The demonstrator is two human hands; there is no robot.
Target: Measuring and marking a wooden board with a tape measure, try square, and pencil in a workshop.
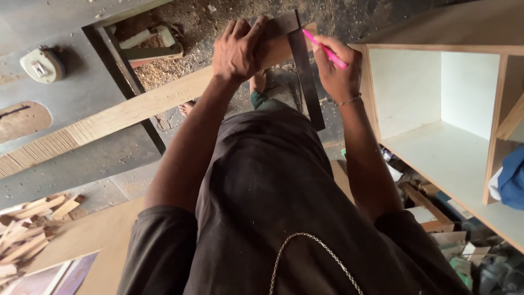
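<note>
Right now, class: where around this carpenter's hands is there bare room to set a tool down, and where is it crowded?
Bare: the white shelf floor inside the cabinet, and the grey machine table beside the plank. Crowded: the scrap pile and the clutter under the cabinet.

White-lined cabinet [436,98]; offcut pile [27,229]

Square [305,71] on plank [136,109]; shelf unit [436,98] right, offcuts [27,229] left
</note>
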